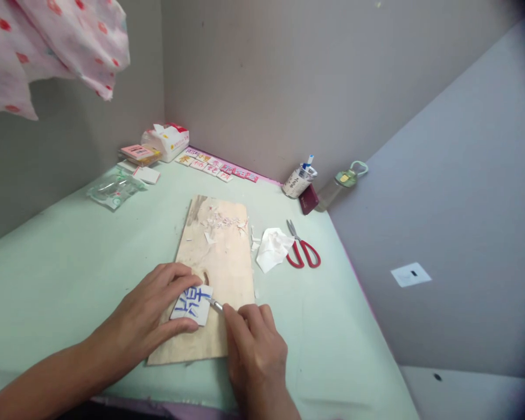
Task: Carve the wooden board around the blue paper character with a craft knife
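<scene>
My left hand (157,306) grips a small white square block (191,315) with blue brush-like characters on it, thumb along the near edge and fingers along the far one. The block lies on a wooden board (227,262). In my right hand (258,350) is a slim metal carving knife (216,304), its fingers wrapped round the handle. The blade tip touches the block's right side, at the blue marking. Paper-like shavings (225,221) are scattered over the far part of the board.
Red-handled scissors (304,251) and a crumpled tissue (273,248) lie right of the board. Behind stand a pen cup (298,181), a bottle (336,188) and rows of small lettered tiles (212,168). At left are a clear plastic packet (116,189) and a tissue pack (168,143).
</scene>
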`<state>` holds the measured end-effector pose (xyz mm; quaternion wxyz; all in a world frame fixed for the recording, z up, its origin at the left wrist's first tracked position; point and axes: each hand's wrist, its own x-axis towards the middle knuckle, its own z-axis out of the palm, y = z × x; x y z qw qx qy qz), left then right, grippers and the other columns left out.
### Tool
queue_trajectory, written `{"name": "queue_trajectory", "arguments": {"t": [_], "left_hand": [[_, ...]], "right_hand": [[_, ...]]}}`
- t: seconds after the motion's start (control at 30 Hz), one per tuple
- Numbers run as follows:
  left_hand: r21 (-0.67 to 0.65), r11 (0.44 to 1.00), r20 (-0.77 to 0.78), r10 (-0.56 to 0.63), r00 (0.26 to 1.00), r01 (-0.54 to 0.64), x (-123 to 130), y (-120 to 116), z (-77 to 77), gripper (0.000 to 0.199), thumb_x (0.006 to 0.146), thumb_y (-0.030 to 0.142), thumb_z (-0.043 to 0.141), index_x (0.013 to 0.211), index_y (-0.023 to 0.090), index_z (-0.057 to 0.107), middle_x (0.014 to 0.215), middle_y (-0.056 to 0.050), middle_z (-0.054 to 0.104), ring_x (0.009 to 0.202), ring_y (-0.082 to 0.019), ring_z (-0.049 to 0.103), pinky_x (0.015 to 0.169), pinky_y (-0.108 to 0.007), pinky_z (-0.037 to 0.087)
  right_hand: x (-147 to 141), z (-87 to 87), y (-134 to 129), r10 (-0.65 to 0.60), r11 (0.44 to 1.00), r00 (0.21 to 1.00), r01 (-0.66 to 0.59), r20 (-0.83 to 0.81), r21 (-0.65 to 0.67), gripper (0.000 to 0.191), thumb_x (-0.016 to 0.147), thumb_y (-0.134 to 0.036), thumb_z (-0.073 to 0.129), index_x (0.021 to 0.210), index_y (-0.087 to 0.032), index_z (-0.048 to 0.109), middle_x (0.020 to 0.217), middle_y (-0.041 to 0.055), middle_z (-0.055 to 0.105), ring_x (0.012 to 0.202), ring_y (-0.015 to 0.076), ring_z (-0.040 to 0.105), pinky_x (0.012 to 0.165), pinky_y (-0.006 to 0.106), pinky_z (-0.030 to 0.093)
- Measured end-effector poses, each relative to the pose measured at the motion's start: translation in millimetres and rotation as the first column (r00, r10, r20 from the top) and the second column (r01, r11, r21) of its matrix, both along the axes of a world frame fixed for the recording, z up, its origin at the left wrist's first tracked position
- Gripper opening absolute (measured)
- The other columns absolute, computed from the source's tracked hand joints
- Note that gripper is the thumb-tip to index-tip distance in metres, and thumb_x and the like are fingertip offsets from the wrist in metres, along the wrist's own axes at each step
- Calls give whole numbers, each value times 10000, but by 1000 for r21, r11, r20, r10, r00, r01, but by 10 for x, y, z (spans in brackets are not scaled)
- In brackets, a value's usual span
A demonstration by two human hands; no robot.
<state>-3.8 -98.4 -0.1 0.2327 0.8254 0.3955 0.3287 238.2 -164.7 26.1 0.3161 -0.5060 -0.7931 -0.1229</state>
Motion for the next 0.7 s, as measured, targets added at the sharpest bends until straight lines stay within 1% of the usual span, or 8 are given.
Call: {"name": "queue_trajectory", "arguments": {"t": [0.07, 0.17, 0.3, 0.4, 0.5, 0.57, 0.63, 0.7], "left_hand": [[8, 1000, -2, -14, 1000, 14, -9, 15, -3, 378, 1071, 416, 684, 1434, 353, 599, 1397, -41, 646, 1305, -294, 640, 1054, -360, 547], [13, 999, -10, -30, 1000, 30, -17, 36, 6, 380, 1067, 400, 695, 1432, 355, 603, 1377, -34, 661, 1295, -289, 643, 1055, -361, 542], [9, 999, -24, -44, 999, 44, -34, 62, 38, 373, 1041, 397, 738, 1398, 357, 637, 1346, -26, 683, 1267, -290, 655, 1055, -377, 540], [3, 998, -44, -62, 997, 62, -78, 89, 94, 388, 1034, 421, 761, 1400, 362, 647, 1343, -29, 690, 1278, -300, 652, 1073, -398, 541], [22, 994, -79, -106, 991, 108, -112, 122, 183, 426, 1026, 474, 781, 1421, 370, 657, 1369, -37, 700, 1309, -311, 649, 1085, -401, 552], [43, 992, -78, -112, 991, 116, -91, 138, 240, 386, 1058, 468, 742, 1423, 369, 663, 1356, -37, 711, 1281, -300, 661, 1068, -392, 556], [72, 991, -50, -112, 992, 115, -28, 152, 278, 264, 1107, 395, 661, 1366, 352, 689, 1289, -34, 726, 1212, -276, 677, 1025, -373, 555], [104, 987, -27, -123, 992, 125, 53, 167, 293, 182, 1128, 301, 588, 1252, 323, 720, 1204, -27, 736, 1142, -252, 686, 976, -349, 550]], "right_hand": [[20, 24, 42, 19, 998, 1000, -20, 17, 64, 306, 1116, -49, 463, 1209, -123, 746, 781, 51, 632, 686, 220, 503, 568, 351, 414], [93, 119, 98, 94, 987, 990, -107, 108, 123, 301, 1134, -35, 449, 1221, -94, 732, 793, 60, 662, 691, 215, 524, 583, 347, 437], [205, 286, 163, 173, 976, 958, -198, 230, 89, 289, 1144, -48, 449, 1265, -86, 709, 859, 78, 712, 744, 218, 592, 599, 350, 484], [237, 357, 191, 209, 970, 945, -234, 251, 72, 291, 1146, -45, 437, 1246, -74, 709, 833, 70, 710, 715, 212, 581, 573, 347, 477], [211, 335, 183, 192, 974, 955, -214, 225, 76, 305, 1154, -42, 420, 1226, -81, 714, 808, 61, 697, 700, 207, 567, 563, 342, 458], [174, 280, 166, 156, 979, 967, -179, 203, 99, 296, 1153, -40, 434, 1216, -91, 719, 799, 55, 682, 694, 206, 556, 563, 345, 434], [137, 217, 152, 121, 982, 978, -142, 172, 121, 287, 1150, -34, 449, 1208, -96, 723, 793, 50, 664, 691, 207, 540, 573, 350, 407], [110, 174, 147, 100, 986, 987, -116, 129, 123, 308, 1156, -35, 432, 1201, -106, 729, 794, 49, 652, 696, 210, 525, 590, 352, 394]]}}
